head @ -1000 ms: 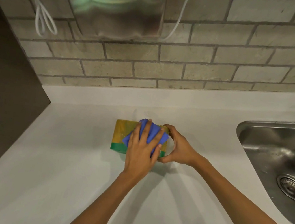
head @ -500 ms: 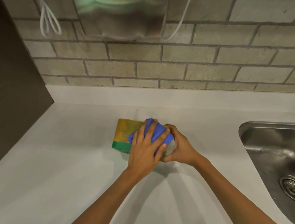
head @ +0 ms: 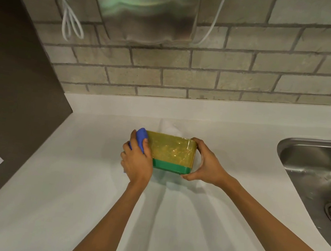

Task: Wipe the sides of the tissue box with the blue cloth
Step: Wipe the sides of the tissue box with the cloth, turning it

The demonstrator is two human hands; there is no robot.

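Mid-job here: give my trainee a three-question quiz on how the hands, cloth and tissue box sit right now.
1. True or false: the blue cloth is pressed against the left end of the tissue box.
2. Which hand steadies the box without a cloth? A) left hand B) right hand
3. Fill in: the steel sink lies to the ____ of the box.

Key: 1 true; 2 B; 3 right.

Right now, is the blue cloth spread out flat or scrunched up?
Scrunched up: the blue cloth is bunched inside the left hand, pressed against the tissue box's left end.
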